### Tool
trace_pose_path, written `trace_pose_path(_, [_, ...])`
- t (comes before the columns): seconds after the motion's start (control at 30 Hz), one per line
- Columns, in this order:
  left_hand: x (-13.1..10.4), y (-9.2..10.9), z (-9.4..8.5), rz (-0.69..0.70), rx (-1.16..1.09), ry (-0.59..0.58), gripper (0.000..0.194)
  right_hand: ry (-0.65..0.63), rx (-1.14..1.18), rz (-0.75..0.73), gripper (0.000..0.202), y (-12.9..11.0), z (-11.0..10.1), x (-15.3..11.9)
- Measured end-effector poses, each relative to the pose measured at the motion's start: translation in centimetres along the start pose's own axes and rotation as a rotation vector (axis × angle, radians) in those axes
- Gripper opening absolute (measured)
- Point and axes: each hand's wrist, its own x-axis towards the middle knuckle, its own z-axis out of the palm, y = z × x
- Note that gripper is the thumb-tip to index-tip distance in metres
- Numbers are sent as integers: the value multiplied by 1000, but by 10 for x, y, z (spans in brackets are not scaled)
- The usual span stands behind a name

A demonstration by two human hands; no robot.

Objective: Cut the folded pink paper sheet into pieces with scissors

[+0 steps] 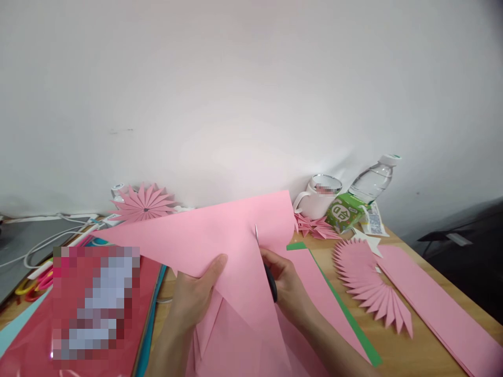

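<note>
A large sheet of pink paper (231,225) is held up in front of me, its far corner pointing left. My left hand (198,290) grips its lower edge, thumb on top and fingers hidden underneath. In my right hand (285,285) is a pair of scissors (271,283) with dark handles. Their blade runs into the paper, and a slit extends from it down toward me. More pink sheets (314,283) lie below on the table, over a green sheet (341,306).
On the right are a pleated pink paper fan (377,288) and folded pink strips (440,309). A white mug (318,196), green box (346,212) and tilted water bottle (373,180) stand behind. A pink paper rosette (144,204) leans on the wall; a red packet (145,293) lies left.
</note>
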Motion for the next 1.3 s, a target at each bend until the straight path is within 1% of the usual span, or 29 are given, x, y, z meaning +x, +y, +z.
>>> trace_pose_path(0.1, [-1,5,2,-4,2,-3,53,22,24,3,34,0,2,0])
trace_pose_path(0.27, [-2,11,2,-59,19,31,45,41,53,8,33,0,4,0])
trace_pose_path(0.33, [-2,11,2,-68,-1,42,45,44,45,5,33,0,4,0])
trace_pose_path(0.5, [0,8,2,-51,-38,26,49,47,39,10,34,-1,4,1])
trace_pose_path(0.7, [-1,8,1,-60,-16,12,46,50,59,18,35,0,5,0])
trace_pose_path(0.87, [0,11,3,-58,-7,41,43,53,42,18,35,1,5,0])
trace_pose_path(1.03, [0,3,0,-31,7,1,43,53,25,21,35,2,4,0])
trace_pose_path(1.13, [0,0,-1,-34,-10,3,42,45,47,16,33,2,4,-1])
trace_pose_path(1.3, [0,6,0,-42,31,-8,38,43,87,10,34,1,6,-2])
